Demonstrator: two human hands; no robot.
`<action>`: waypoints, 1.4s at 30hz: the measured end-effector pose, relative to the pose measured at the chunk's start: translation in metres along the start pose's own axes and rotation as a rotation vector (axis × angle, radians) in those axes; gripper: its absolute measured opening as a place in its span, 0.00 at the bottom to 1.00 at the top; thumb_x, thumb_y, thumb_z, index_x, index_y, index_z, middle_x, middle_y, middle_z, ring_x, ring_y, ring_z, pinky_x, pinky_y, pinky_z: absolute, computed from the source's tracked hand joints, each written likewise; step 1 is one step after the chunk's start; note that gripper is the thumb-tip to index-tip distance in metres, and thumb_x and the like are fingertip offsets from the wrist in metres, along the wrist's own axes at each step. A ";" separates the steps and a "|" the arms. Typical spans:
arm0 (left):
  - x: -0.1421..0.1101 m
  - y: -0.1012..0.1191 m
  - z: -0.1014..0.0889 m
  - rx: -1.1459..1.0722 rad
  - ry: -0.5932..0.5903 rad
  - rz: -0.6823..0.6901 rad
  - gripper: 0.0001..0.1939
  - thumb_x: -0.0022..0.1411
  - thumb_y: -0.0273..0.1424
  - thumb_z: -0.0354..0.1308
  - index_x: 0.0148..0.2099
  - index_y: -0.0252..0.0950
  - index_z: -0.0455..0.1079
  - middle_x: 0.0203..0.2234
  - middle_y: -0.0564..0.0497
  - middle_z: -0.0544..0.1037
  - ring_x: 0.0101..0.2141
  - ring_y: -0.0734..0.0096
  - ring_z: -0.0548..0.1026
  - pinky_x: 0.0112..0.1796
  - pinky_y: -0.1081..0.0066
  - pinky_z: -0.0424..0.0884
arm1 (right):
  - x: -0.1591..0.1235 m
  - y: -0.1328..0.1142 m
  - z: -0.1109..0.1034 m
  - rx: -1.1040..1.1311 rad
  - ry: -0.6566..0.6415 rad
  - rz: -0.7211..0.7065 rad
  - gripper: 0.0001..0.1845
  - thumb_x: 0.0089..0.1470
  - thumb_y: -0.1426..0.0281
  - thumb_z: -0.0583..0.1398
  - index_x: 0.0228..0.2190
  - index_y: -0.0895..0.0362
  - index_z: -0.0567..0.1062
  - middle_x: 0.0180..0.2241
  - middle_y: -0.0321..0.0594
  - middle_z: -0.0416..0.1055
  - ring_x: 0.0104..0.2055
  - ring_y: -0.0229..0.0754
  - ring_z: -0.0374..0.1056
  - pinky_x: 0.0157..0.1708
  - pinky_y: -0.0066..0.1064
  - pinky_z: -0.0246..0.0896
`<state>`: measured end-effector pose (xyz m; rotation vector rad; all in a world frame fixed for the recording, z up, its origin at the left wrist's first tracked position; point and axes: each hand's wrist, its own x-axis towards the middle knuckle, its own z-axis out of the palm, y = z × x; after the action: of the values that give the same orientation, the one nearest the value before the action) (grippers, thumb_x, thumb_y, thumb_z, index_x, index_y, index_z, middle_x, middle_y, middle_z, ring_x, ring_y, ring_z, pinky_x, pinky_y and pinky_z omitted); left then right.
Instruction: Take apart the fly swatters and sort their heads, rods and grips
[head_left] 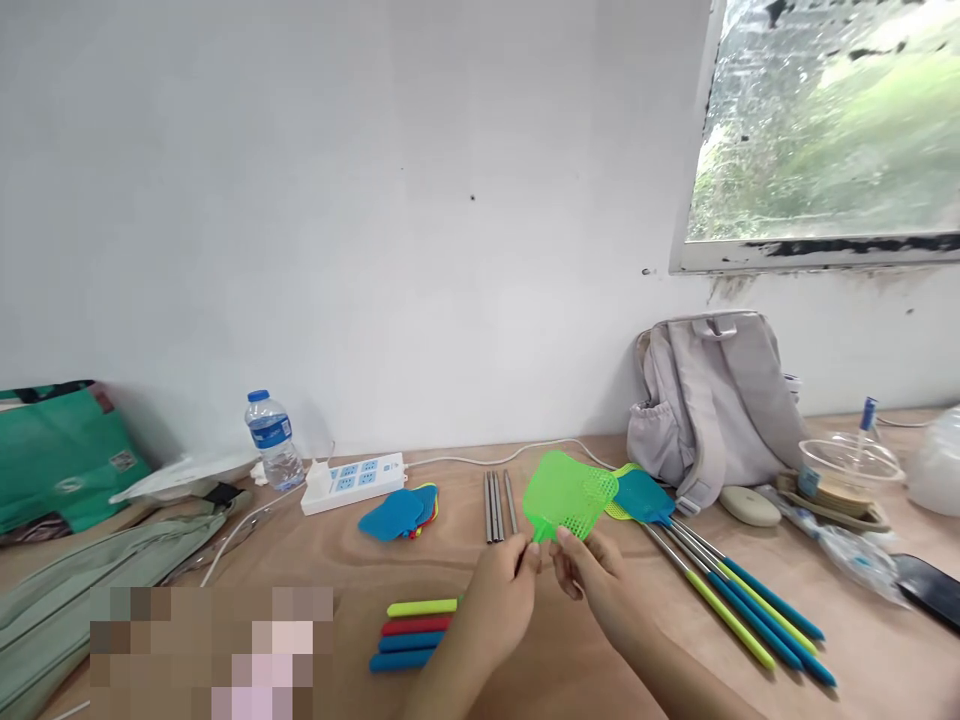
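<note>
My left hand [504,590] is closed on the short neck of a bright green fly swatter head [564,490], held up over the table. My right hand [592,572] has its thumb and fingers closed at the lower edge of the same head, close beside the left. Just behind my left hand lie several metal rods [492,508]. Left of my forearm rest several coloured handles [409,640], in yellow-green, red and blue, partly hidden by the arm. A stack of loose swatter heads [397,512], blue on top, lies farther back. To the right are several fly swatters with rods and handles [720,590].
Along the wall stand a water bottle [274,440], a white power strip [356,482] and a grey backpack [709,410]. At right are a plastic cup [847,465], a beige oval object [750,506] and a black phone [930,590]. A grey-green bag [97,570] lies left.
</note>
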<state>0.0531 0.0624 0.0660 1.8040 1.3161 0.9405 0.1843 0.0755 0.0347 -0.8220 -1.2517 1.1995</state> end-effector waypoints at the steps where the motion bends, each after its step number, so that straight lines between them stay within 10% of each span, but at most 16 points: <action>1: 0.000 -0.001 0.006 -0.076 0.009 -0.001 0.16 0.58 0.39 0.44 0.23 0.36 0.58 0.18 0.56 0.60 0.23 0.74 0.59 0.25 0.73 0.52 | 0.001 -0.003 -0.003 -0.026 0.041 0.001 0.26 0.47 0.48 0.56 0.15 0.57 0.62 0.11 0.29 0.54 0.13 0.31 0.49 0.14 0.25 0.43; 8: -0.001 0.000 0.037 -0.958 -0.229 -0.295 0.25 0.42 0.53 0.58 0.25 0.37 0.55 0.12 0.64 0.54 0.12 0.87 0.41 0.17 0.76 0.37 | 0.008 -0.011 -0.013 -0.004 0.239 -0.066 0.24 0.46 0.50 0.58 0.16 0.56 0.61 0.12 0.29 0.58 0.14 0.32 0.54 0.14 0.25 0.47; 17: -0.005 -0.012 0.038 -1.096 -0.374 -0.386 0.22 0.42 0.47 0.61 0.23 0.36 0.55 0.11 0.63 0.55 0.10 0.89 0.43 0.17 0.76 0.35 | 0.039 -0.025 -0.062 0.350 0.636 -0.234 0.20 0.45 0.56 0.61 0.21 0.53 0.57 0.14 0.24 0.58 0.14 0.30 0.55 0.14 0.22 0.50; 28: -0.012 -0.013 0.042 -1.164 -0.278 -0.221 0.20 0.45 0.42 0.51 0.13 0.37 0.48 0.09 0.60 0.47 0.12 0.84 0.44 0.18 0.74 0.39 | 0.030 -0.031 -0.043 0.409 0.288 0.040 0.21 0.36 0.59 0.66 0.16 0.57 0.61 0.11 0.27 0.59 0.11 0.28 0.51 0.11 0.23 0.40; 42: -0.013 0.002 0.021 -1.197 -0.275 -0.130 0.11 0.42 0.39 0.53 0.25 0.36 0.60 0.15 0.58 0.55 0.18 0.79 0.51 0.21 0.74 0.50 | -0.001 -0.044 -0.016 0.032 -0.038 0.058 0.24 0.40 0.52 0.62 0.14 0.57 0.61 0.12 0.28 0.55 0.14 0.30 0.52 0.14 0.24 0.44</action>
<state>0.0689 0.0467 0.0556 0.8403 0.4518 1.0222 0.2098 0.0668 0.0734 -0.8201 -1.2442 1.2838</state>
